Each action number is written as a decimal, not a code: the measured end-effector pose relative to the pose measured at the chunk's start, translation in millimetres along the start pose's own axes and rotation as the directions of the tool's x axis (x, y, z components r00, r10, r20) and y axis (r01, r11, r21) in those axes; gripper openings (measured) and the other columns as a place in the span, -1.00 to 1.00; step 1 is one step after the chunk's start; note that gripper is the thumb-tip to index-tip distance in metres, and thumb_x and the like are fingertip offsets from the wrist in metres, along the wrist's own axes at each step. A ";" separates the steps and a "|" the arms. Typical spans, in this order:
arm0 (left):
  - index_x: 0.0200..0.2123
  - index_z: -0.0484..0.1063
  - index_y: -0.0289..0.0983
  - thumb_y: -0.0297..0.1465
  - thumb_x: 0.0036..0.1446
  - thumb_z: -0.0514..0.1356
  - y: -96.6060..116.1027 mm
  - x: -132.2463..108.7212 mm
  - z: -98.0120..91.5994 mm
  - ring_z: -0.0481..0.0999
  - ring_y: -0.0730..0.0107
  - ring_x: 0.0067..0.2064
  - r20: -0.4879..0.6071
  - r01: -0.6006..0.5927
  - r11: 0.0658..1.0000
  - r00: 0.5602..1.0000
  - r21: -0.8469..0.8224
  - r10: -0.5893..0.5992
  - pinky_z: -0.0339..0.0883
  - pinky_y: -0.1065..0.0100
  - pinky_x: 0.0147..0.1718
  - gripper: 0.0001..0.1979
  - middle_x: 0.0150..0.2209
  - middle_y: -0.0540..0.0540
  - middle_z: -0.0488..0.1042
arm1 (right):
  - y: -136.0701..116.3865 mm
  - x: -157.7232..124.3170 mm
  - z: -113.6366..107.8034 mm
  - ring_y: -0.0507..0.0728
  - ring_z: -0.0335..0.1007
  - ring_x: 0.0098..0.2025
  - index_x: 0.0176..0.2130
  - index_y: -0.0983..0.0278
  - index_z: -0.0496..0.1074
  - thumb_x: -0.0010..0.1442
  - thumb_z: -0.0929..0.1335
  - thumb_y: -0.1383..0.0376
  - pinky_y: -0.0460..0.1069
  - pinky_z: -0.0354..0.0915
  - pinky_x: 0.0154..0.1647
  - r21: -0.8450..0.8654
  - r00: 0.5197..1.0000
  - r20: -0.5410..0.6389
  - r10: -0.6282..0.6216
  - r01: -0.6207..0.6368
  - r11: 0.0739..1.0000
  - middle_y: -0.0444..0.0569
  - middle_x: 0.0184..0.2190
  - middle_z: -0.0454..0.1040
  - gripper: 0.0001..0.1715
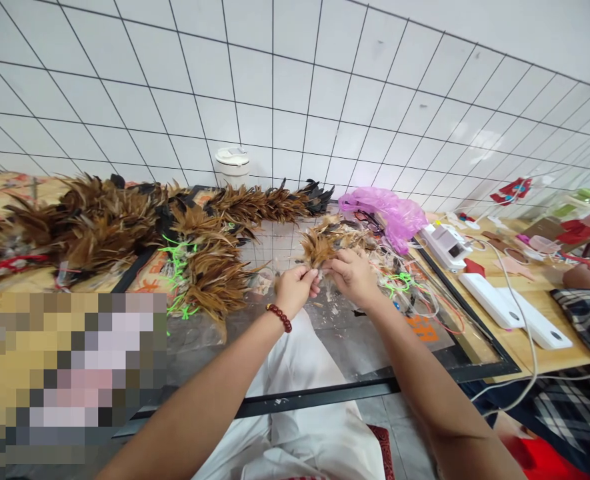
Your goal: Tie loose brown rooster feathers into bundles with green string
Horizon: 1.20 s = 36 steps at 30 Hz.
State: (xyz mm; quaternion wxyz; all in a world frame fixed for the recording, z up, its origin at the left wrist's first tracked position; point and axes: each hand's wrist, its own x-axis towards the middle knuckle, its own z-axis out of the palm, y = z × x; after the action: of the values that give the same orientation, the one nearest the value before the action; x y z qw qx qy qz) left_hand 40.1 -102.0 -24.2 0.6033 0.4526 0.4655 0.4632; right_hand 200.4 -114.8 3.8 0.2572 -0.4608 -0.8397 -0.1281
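Observation:
Close together over the middle of a glass-topped table, both my hands pinch at the base of a small bunch of brown feathers (pixel 319 247). The thumb and fingers of my left hand (pixel 297 288) are closed on its near end. My right hand (pixel 353 275) pinches the same end from the right; the exact point of grip is hidden by the fingers. To the left lies a larger bundle of brown feathers (pixel 212 267), with bright green ties (pixel 179 257) along its left edge. More green cord (pixel 399 285) and loose white strings lie just right of my right hand.
A long feather strip (pixel 259 203) and a feather heap (pixel 95 220) lie at the back and left. A lidded white cup (pixel 233 167) stands by the tiled wall. Rightward are a pink plastic bag (pixel 389 210), white power strips (pixel 492 300), a cable and another person's plaid clothing (pixel 587 320).

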 end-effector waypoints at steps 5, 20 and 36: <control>-0.59 0.41 -0.33 -0.47 0.07 0.23 -2.1 1.9 -0.7 0.39 0.53 -0.66 0.048 0.020 0.999 0.999 0.049 -0.022 0.23 0.52 -0.68 -0.80 -0.64 0.00 0.44 | -3.0 0.8 -0.3 0.11 0.27 -0.23 -0.29 0.20 0.49 0.27 0.26 0.37 0.07 0.01 -0.11 -0.093 0.999 -0.014 -0.035 0.033 0.995 -0.06 -0.33 0.49 -0.77; -0.50 0.42 -0.36 -0.37 0.03 0.26 4.3 -4.7 2.1 0.40 0.56 -0.62 0.054 -0.054 0.979 0.996 -0.198 0.066 0.27 0.51 -0.65 -0.83 -0.57 -0.02 0.47 | 38.3 -3.6 -1.3 0.11 0.39 -0.32 -0.31 0.27 0.49 0.10 0.38 0.10 0.04 0.30 -0.22 0.663 0.724 -0.103 0.682 -0.461 0.590 -0.03 -0.36 0.51 -0.72; -0.51 0.44 -0.39 -0.17 -0.19 0.42 8.4 -18.5 -3.1 0.38 0.54 -0.66 0.610 0.280 0.960 0.766 -0.032 -0.203 0.21 0.50 -0.68 -0.61 -0.62 -0.05 0.42 | 3.8 -3.8 -9.7 0.03 0.36 -0.55 -0.47 0.34 0.43 -0.15 0.54 0.06 -0.07 0.26 -0.53 0.809 0.808 0.587 0.057 -0.587 -0.014 -0.10 -0.60 0.46 -0.56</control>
State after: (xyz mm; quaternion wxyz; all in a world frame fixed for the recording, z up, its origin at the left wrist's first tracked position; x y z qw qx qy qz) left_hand 33.3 -118.5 -13.9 0.8002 0.4748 0.2757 0.2414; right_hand 208.3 -119.8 9.8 0.3469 -0.3640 -0.5925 0.6294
